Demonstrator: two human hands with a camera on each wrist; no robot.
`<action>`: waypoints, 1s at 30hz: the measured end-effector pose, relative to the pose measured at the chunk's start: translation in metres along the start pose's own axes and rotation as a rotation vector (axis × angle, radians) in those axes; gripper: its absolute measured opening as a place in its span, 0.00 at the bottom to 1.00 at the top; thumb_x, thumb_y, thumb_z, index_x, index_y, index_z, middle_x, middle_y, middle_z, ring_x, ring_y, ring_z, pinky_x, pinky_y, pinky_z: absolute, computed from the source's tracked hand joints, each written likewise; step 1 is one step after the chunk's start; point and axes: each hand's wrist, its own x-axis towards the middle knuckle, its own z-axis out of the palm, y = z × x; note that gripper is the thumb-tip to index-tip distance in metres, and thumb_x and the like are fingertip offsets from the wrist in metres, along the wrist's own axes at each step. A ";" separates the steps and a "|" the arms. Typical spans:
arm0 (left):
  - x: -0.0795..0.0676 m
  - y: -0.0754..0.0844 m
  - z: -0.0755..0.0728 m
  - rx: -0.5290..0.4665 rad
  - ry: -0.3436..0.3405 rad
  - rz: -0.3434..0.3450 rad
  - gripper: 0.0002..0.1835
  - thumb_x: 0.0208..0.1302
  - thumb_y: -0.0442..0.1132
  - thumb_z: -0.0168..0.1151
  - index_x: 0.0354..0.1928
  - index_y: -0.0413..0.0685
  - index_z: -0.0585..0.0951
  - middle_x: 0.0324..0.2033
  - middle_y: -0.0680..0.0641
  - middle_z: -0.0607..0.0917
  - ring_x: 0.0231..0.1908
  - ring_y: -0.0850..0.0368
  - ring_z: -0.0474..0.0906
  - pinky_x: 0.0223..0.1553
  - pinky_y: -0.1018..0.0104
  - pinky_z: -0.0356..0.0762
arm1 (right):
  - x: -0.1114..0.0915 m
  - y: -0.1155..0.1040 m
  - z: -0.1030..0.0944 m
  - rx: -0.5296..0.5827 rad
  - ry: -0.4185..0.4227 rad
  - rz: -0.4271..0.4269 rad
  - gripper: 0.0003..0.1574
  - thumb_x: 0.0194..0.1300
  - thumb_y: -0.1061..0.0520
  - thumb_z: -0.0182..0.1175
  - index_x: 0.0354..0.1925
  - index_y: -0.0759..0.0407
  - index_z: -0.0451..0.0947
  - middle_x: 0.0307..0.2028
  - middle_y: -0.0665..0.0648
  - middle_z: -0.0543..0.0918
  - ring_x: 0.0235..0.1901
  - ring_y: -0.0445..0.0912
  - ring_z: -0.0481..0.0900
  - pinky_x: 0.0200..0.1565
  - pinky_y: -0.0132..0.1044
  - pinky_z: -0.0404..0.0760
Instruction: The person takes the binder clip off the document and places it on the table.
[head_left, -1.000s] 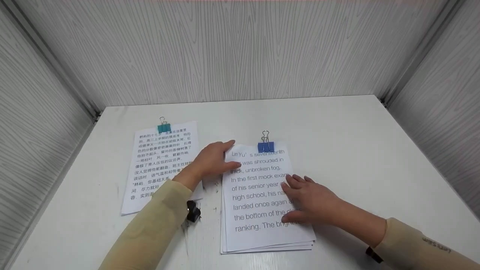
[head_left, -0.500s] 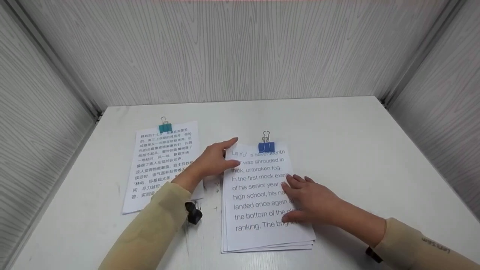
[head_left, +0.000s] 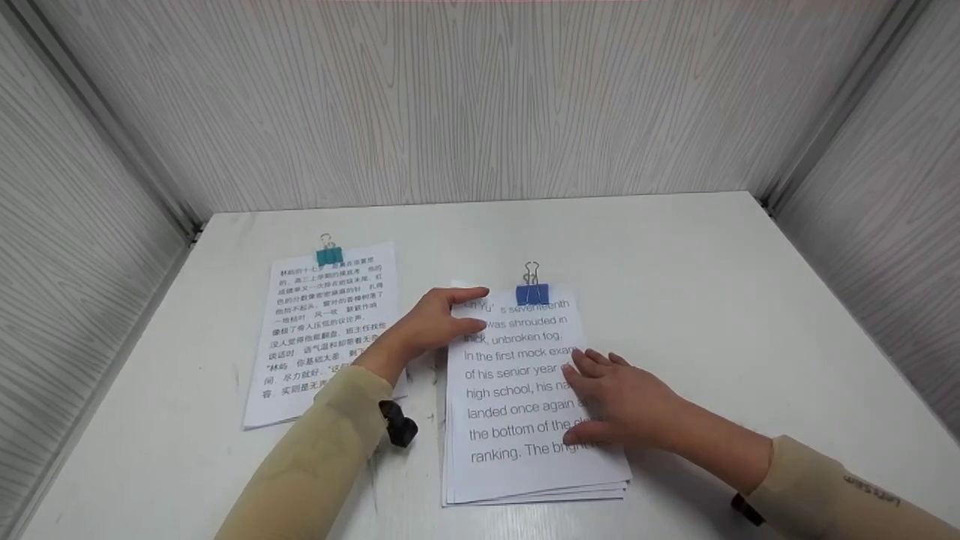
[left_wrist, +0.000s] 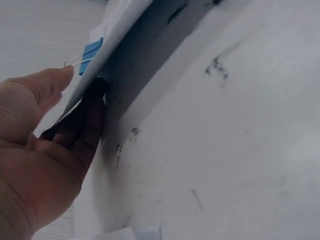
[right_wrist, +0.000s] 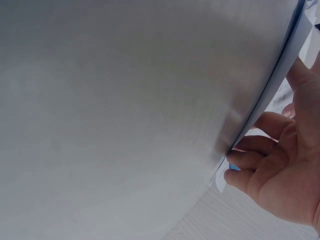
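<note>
A stack of printed paper (head_left: 525,420) in English lies at the middle of the table, with a blue binder clip (head_left: 532,294) at its top edge. My left hand (head_left: 431,321) pinches the stack's upper left edge. Its thumb and index finger reach over the print, while in the left wrist view darker, shaded fingers (left_wrist: 92,122) lie under the lifted paper. My right hand (head_left: 626,401) rests on the stack's right side, fingers and thumb spread across the last words of the lines. In the right wrist view, its fingertips (right_wrist: 242,159) lie along the paper edge.
A second stack of paper (head_left: 330,315) with Chinese print and a teal binder clip (head_left: 329,256) lies to the left, partly behind my left forearm. Wood-grain panels (head_left: 480,105) enclose the white table (head_left: 675,247) at the back and sides.
My left hand has shifted slightly right, its index finger now crossing the top left of the page and covering part of the first line. The right hand has stayed in place.
</note>
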 end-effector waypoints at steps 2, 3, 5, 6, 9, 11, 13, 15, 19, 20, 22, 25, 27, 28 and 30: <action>0.000 -0.002 0.001 0.000 0.008 0.009 0.33 0.60 0.35 0.67 0.68 0.48 0.71 0.60 0.47 0.78 0.56 0.55 0.77 0.61 0.61 0.69 | -0.001 0.000 0.001 0.000 -0.004 0.002 0.63 0.54 0.20 0.56 0.71 0.61 0.62 0.71 0.64 0.60 0.70 0.58 0.58 0.68 0.55 0.58; 0.000 -0.003 0.002 -0.001 0.012 0.010 0.32 0.60 0.35 0.66 0.68 0.47 0.71 0.60 0.47 0.78 0.55 0.55 0.77 0.61 0.62 0.69 | -0.001 0.000 0.001 -0.001 -0.007 0.003 0.63 0.54 0.20 0.56 0.71 0.61 0.62 0.71 0.64 0.60 0.70 0.58 0.58 0.68 0.55 0.58; -0.001 -0.004 0.003 -0.003 0.017 0.013 0.32 0.61 0.34 0.65 0.69 0.47 0.70 0.59 0.47 0.79 0.51 0.56 0.80 0.58 0.63 0.72 | -0.002 -0.001 0.001 -0.005 -0.016 0.006 0.63 0.54 0.20 0.57 0.72 0.61 0.61 0.71 0.63 0.60 0.70 0.58 0.58 0.68 0.55 0.58; -0.001 -0.004 0.004 -0.007 0.018 0.009 0.32 0.61 0.34 0.65 0.69 0.47 0.70 0.59 0.47 0.79 0.49 0.56 0.81 0.56 0.63 0.73 | -0.002 -0.001 0.001 -0.006 -0.019 0.008 0.63 0.54 0.20 0.57 0.72 0.60 0.61 0.71 0.63 0.60 0.70 0.58 0.58 0.68 0.55 0.58; -0.001 -0.005 0.005 -0.005 0.039 0.000 0.32 0.62 0.34 0.64 0.69 0.50 0.71 0.59 0.50 0.79 0.49 0.58 0.81 0.54 0.64 0.75 | -0.002 0.000 0.001 -0.003 -0.019 0.009 0.63 0.54 0.21 0.57 0.72 0.60 0.61 0.71 0.63 0.60 0.70 0.58 0.58 0.68 0.55 0.58; 0.000 -0.005 0.005 0.008 0.061 0.002 0.31 0.62 0.35 0.64 0.68 0.52 0.72 0.61 0.52 0.77 0.54 0.58 0.78 0.57 0.64 0.73 | -0.001 0.000 0.001 0.006 -0.017 0.013 0.62 0.54 0.21 0.57 0.72 0.60 0.61 0.72 0.63 0.60 0.71 0.57 0.58 0.69 0.54 0.57; 0.001 -0.006 0.005 0.027 0.085 0.008 0.30 0.62 0.35 0.65 0.67 0.54 0.73 0.62 0.54 0.76 0.59 0.58 0.73 0.60 0.64 0.69 | -0.001 0.000 0.002 0.020 -0.015 0.019 0.62 0.54 0.21 0.58 0.72 0.59 0.61 0.72 0.62 0.60 0.71 0.57 0.57 0.69 0.54 0.57; 0.002 -0.006 0.006 0.041 0.106 0.013 0.30 0.62 0.35 0.65 0.67 0.55 0.74 0.63 0.54 0.75 0.62 0.59 0.69 0.63 0.63 0.65 | -0.001 0.000 0.002 0.034 -0.018 0.028 0.62 0.54 0.21 0.58 0.72 0.58 0.61 0.72 0.61 0.59 0.71 0.57 0.57 0.69 0.54 0.56; 0.001 -0.004 0.008 0.037 0.134 0.013 0.29 0.62 0.35 0.65 0.66 0.59 0.75 0.64 0.54 0.74 0.63 0.59 0.69 0.64 0.62 0.65 | -0.001 0.003 0.000 0.076 -0.021 0.055 0.60 0.54 0.22 0.59 0.72 0.54 0.61 0.72 0.58 0.60 0.72 0.54 0.56 0.70 0.53 0.55; 0.000 -0.003 0.008 0.034 0.139 0.012 0.29 0.62 0.35 0.65 0.65 0.59 0.75 0.64 0.54 0.74 0.62 0.59 0.69 0.63 0.63 0.65 | 0.000 0.004 -0.001 0.088 -0.021 0.062 0.59 0.54 0.22 0.59 0.72 0.52 0.62 0.72 0.57 0.60 0.72 0.53 0.56 0.70 0.52 0.54; -0.001 -0.001 0.009 0.032 0.148 0.011 0.28 0.63 0.35 0.65 0.65 0.62 0.75 0.64 0.54 0.74 0.62 0.60 0.69 0.63 0.64 0.65 | 0.000 0.007 -0.004 0.117 -0.011 0.082 0.56 0.54 0.22 0.59 0.72 0.49 0.63 0.72 0.54 0.61 0.72 0.52 0.56 0.70 0.51 0.54; -0.004 0.002 0.011 0.040 0.154 0.013 0.28 0.62 0.36 0.66 0.64 0.64 0.76 0.64 0.55 0.74 0.64 0.60 0.67 0.65 0.64 0.62 | 0.002 0.016 -0.011 0.158 0.039 0.107 0.54 0.55 0.23 0.59 0.71 0.48 0.64 0.72 0.53 0.62 0.71 0.53 0.58 0.69 0.53 0.57; -0.005 0.004 0.013 0.037 0.159 0.017 0.28 0.62 0.36 0.66 0.64 0.66 0.76 0.64 0.55 0.74 0.65 0.59 0.65 0.66 0.63 0.60 | 0.005 0.024 -0.019 0.206 0.096 0.135 0.54 0.55 0.23 0.59 0.71 0.49 0.65 0.71 0.52 0.63 0.70 0.54 0.60 0.67 0.54 0.60; -0.006 0.005 0.013 0.032 0.160 0.022 0.28 0.62 0.35 0.66 0.64 0.66 0.76 0.64 0.55 0.74 0.66 0.59 0.65 0.67 0.63 0.59 | 0.007 0.028 -0.024 0.233 0.129 0.147 0.54 0.56 0.23 0.59 0.71 0.50 0.65 0.71 0.52 0.64 0.70 0.54 0.61 0.66 0.55 0.62; -0.007 0.006 0.014 0.025 0.166 0.028 0.28 0.62 0.35 0.66 0.63 0.67 0.76 0.64 0.56 0.74 0.65 0.59 0.66 0.67 0.62 0.60 | 0.011 0.038 -0.035 0.299 0.194 0.170 0.53 0.56 0.24 0.59 0.71 0.50 0.66 0.70 0.51 0.66 0.69 0.53 0.63 0.65 0.53 0.65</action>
